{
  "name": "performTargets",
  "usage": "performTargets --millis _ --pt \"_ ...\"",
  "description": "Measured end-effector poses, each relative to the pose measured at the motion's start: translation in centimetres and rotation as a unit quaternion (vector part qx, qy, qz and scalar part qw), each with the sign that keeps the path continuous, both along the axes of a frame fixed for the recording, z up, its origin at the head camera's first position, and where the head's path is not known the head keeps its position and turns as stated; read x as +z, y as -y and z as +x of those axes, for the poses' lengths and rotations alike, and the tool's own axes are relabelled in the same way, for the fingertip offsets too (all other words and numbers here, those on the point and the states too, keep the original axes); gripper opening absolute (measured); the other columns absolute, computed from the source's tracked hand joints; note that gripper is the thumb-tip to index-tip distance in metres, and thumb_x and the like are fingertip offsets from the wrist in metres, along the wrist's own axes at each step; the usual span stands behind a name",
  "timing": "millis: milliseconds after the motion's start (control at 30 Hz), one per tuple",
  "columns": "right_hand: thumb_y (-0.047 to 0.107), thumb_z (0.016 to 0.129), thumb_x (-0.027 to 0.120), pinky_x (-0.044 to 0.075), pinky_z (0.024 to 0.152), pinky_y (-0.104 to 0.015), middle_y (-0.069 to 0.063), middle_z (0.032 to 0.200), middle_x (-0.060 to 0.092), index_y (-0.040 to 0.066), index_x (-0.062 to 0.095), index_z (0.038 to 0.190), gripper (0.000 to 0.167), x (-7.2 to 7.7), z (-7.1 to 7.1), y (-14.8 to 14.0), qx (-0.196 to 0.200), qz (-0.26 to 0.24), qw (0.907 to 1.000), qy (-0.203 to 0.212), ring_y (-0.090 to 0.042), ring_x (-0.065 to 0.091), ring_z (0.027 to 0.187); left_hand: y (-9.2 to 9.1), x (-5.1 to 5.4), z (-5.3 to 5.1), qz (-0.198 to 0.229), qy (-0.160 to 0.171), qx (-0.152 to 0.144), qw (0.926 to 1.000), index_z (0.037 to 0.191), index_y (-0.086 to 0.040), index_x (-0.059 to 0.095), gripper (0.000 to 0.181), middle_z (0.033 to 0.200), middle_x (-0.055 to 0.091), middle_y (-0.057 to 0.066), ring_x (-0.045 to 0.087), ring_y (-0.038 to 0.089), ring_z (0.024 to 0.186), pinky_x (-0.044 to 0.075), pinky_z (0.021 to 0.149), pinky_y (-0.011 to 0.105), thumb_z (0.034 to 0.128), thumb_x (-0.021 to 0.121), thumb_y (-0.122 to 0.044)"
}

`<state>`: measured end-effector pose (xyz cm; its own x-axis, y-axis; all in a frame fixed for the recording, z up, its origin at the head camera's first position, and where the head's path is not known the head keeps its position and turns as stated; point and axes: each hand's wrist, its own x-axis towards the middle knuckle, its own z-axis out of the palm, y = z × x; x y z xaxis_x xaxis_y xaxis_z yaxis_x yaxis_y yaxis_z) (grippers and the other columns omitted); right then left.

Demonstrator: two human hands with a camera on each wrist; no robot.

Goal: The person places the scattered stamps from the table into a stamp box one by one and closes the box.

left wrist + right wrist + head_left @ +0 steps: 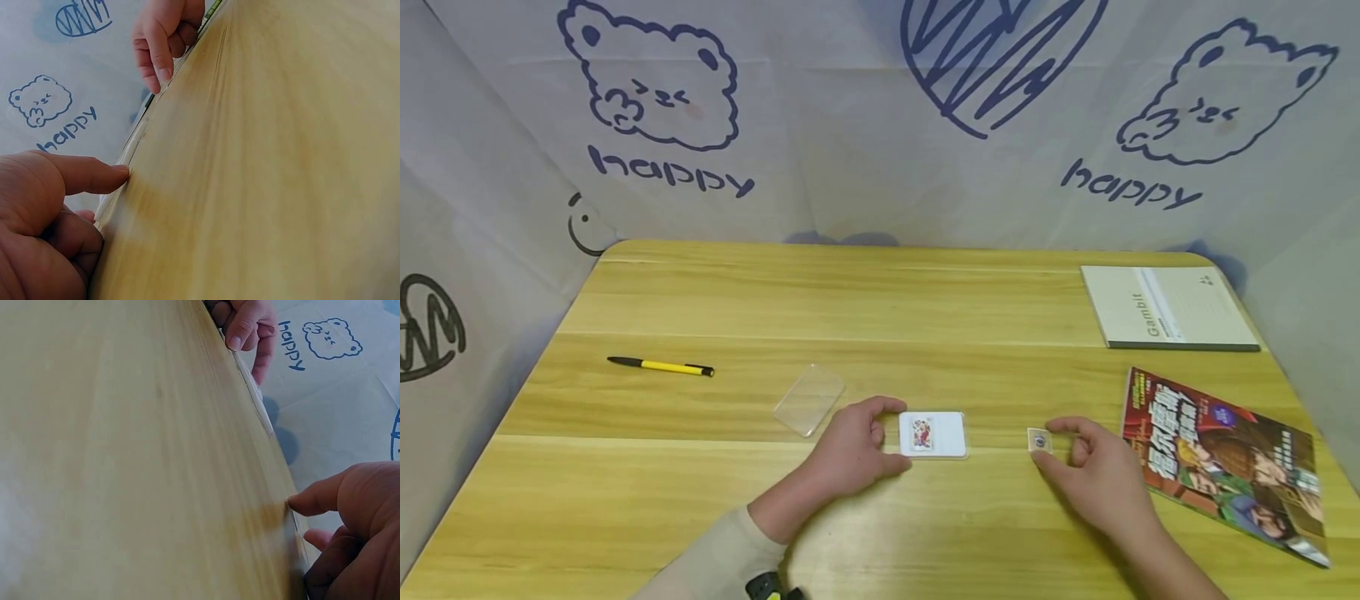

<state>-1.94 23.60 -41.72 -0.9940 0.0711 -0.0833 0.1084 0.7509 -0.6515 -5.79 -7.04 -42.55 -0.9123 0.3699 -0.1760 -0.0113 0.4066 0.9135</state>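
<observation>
- A white card [951, 433] with a clear rim, bearing a small colourful picture [922, 433], was gripped at its left side between the thumb and forefinger of the left hand [853, 446], near the front middle of the table [850, 300].
- A small square piece [1040, 440] was pinched between the thumb and forefinger of the right hand [1101, 475], to the right of the card and apart from it.
- A clear plastic cover [808, 400] was seen lying flat just beside the left hand, on its far left side; farther left, a yellow and black pen [662, 367] was laid nearly crosswise.
- The right hand was closely bordered by a colourful magazine [1232, 467], set at a slant; beyond it a pale notebook [1165, 308] was placed near the far right corner.
- Bare wood was left between the two held things, and a wider stretch was shown behind them, up to the far edge, where a white cloth [835, 108] with blue drawings was hung.
- In both wrist views the tabletop was seen at a grazing angle; the card was reduced to a thin pale strip in the right wrist view.
- The pictured face of the card was shown by the head view only, as was the pen.
</observation>
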Motion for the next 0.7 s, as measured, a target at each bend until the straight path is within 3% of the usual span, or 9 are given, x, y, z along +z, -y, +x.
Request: performTargets --millis 400,700 --pt "0.031 0.088 0.078 0.031 0.055 -0.029 0.001 0.06 0.04 0.009 0.071 0.109 0.032 -0.12 -0.24 0.2 0.012 0.022 0.9997 -0.007 -0.014 0.032 0.053 0.01 0.02 -0.03 0.002 0.004 0.001 1.0 0.131 0.005 0.057 0.065 0.058 0.037 -0.004 0.032 0.009 0.048 0.031 0.044 0.021 0.0717 0.085 0.004" --pt "0.026 0.087 0.08 0.033 0.053 -0.029 0.002 0.06 0.038 0.011 0.069 0.105 0.026 -0.27 -0.18 0.32 0.026 0.003 0.9995 -0.02 -0.013 0.032 0.052 0.0 -0.1 -0.04 0.002 0.003 0.001 1.0 0.13 0.005 0.057 0.065 0.058 0.037 -0.004 0.033 0.009 0.049 0.031 0.045 0.021 0.0715 0.085 0.004"
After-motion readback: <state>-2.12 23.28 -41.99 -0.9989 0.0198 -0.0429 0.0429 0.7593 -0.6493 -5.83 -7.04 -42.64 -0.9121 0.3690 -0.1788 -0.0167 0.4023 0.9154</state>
